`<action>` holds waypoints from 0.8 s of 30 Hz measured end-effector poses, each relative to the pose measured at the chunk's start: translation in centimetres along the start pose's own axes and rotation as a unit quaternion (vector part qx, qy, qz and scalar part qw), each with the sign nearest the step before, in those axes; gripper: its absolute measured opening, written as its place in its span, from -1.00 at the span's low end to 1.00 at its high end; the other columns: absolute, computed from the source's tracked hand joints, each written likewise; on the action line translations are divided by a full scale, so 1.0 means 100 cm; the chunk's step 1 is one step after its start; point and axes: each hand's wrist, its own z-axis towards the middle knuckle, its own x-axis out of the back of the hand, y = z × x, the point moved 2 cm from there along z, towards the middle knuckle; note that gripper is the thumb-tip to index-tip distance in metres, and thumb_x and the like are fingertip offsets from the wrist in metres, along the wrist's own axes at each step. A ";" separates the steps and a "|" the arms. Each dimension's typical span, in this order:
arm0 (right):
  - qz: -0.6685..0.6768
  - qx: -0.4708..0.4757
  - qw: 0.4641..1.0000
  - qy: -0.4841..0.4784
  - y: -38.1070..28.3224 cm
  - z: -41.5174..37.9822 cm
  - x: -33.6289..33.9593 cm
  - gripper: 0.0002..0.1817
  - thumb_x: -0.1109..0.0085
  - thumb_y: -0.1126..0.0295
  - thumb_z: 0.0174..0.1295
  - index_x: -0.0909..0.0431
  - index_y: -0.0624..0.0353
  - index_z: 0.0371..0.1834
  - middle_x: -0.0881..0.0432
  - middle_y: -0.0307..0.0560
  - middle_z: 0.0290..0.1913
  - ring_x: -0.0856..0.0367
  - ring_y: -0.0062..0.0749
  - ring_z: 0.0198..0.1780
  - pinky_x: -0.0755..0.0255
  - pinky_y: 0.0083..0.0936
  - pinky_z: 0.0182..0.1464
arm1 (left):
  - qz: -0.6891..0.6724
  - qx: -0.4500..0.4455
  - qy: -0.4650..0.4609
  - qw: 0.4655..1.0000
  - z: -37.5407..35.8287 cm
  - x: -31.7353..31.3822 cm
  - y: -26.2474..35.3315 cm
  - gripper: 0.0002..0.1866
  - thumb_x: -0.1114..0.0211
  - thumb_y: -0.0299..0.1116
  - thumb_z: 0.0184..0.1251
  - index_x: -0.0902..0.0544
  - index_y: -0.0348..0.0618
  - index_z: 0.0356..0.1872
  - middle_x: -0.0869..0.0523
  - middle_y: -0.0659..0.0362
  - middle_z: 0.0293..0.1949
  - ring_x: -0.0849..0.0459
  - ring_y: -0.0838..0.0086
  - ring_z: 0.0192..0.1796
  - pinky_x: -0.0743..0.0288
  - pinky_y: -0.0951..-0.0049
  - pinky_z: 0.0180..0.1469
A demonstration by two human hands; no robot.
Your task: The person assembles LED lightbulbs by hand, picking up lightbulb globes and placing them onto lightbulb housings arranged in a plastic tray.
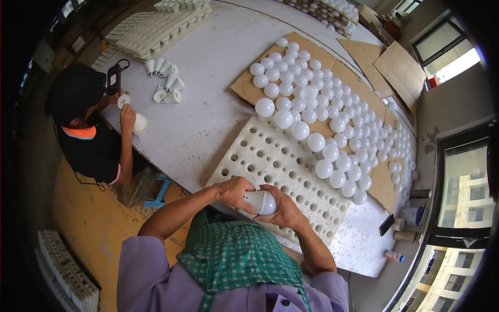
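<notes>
A white light bulb point(255, 200) is held between my two hands, just above the near edge of a white foam tray with rows of holes point(270, 156). My left hand point(236, 194) wraps its fingers round the bulb's white base. On the other side, my right hand point(281, 207) grips the rounded, frosted cover end. Beyond the tray, many round white bulb covers point(308, 93) lie close together on brown cardboard point(249, 82).
At the left, a co-worker point(83, 119) in a black cap holds a white part point(123, 101). Bulb bases point(169, 83) and stacked trays point(156, 31) lie at the table's far left. A phone point(386, 225) and a small bottle point(394, 256) are at the right edge.
</notes>
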 end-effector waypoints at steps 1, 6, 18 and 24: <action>0.000 0.000 1.000 0.000 0.000 0.001 -0.003 -0.05 -0.64 0.24 -0.28 -0.31 0.18 0.26 -0.51 0.07 0.10 -0.55 -0.10 0.09 -0.43 -0.30 0.16 | 0.001 -0.012 0.005 1.000 0.001 -0.002 -0.003 -0.42 -0.61 -0.07 -0.18 -0.69 -0.36 -0.23 -0.76 0.03 -0.37 -0.70 0.48 -0.34 -0.55 0.46 -0.24; -0.019 0.204 0.967 0.154 -0.014 0.004 -0.013 -0.28 -0.59 0.38 -0.31 -0.43 0.18 0.03 -0.54 0.02 -0.09 -0.55 -0.10 -0.04 -0.45 -0.26 0.04 | 0.009 -0.055 0.012 0.998 0.000 -0.003 0.004 -0.37 -0.62 -0.03 -0.22 -0.70 -0.38 -0.23 -0.76 0.01 -0.36 -0.72 0.44 -0.33 -0.56 0.46 -0.23; 0.065 0.212 0.960 0.169 0.009 0.010 -0.010 -0.42 -0.45 0.52 -0.32 -0.39 0.15 -0.14 -0.47 0.03 -0.10 -0.49 -0.09 -0.04 -0.45 -0.33 -0.04 | 0.021 -0.009 -0.022 0.999 0.011 0.001 0.015 -0.34 -0.60 -0.02 -0.17 -0.67 -0.39 -0.14 -0.75 -0.04 -0.26 -0.72 0.35 -0.26 -0.55 0.42 -0.15; -0.199 0.077 0.932 0.293 0.043 0.013 0.074 -0.36 -0.46 0.46 -0.27 -0.39 0.16 -0.01 -0.42 0.08 0.03 -0.43 0.04 0.08 -0.40 -0.18 0.12 | -0.115 0.012 0.194 0.974 0.005 0.038 -0.041 -0.28 -0.52 -0.17 0.05 -0.47 -0.48 0.14 -0.60 -0.20 0.09 -0.69 0.23 0.03 -0.57 0.38 0.07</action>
